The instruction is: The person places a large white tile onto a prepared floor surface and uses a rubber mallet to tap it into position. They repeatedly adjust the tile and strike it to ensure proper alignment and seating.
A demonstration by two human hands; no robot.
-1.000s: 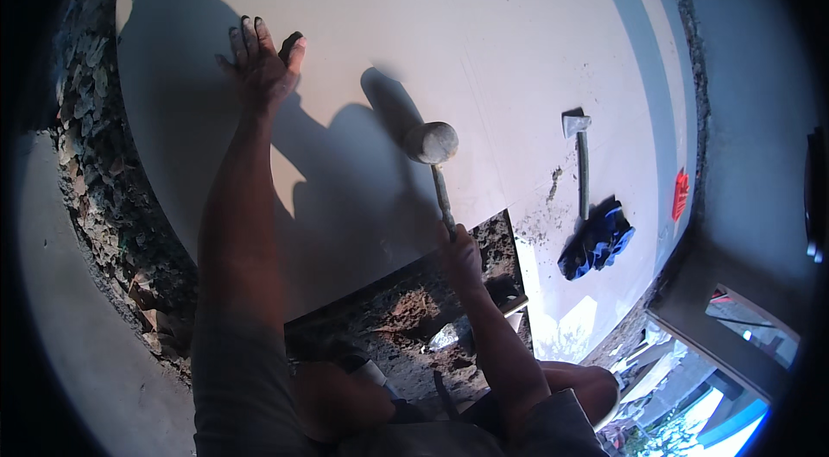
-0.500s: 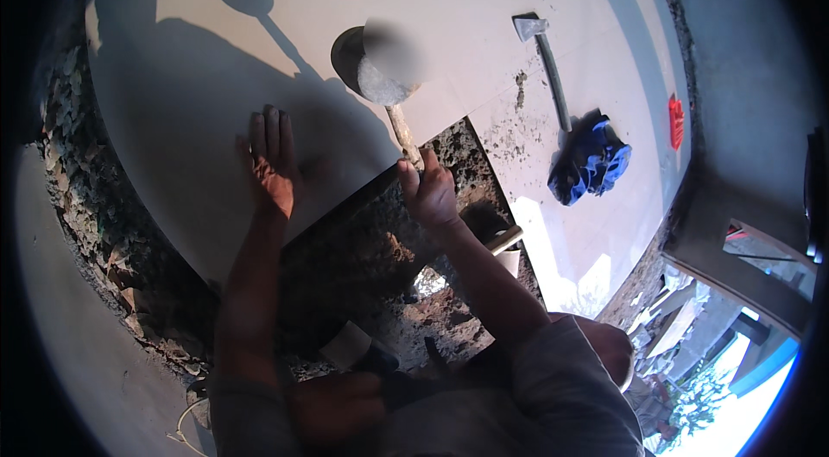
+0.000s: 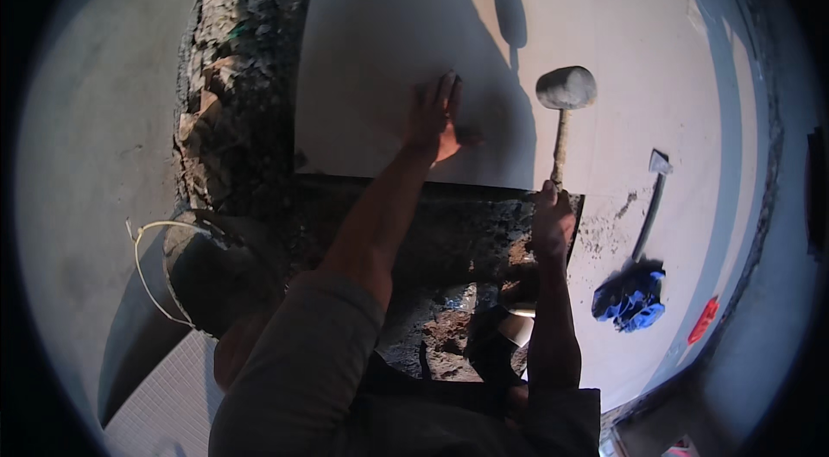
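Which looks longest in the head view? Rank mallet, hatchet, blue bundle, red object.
1. Mallet and hatchet: too alike to rank; right hand covers mallet's end.
2. Blue bundle
3. Red object

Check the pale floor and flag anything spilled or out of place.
Dark crumbs are scattered on the pale floor, left of the hatchet-like tool, looking like spilled debris on an otherwise smooth surface. A crumpled blue bundle lies nearby.

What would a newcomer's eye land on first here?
Probably the big mallet, held upright in the picture by the right hand, right of centre. Next, the left hand, spread over the shaded part of the pale slab. Then the colours at lower right: a crumpled blue bundle below a hatchet, and a red object beyond it.
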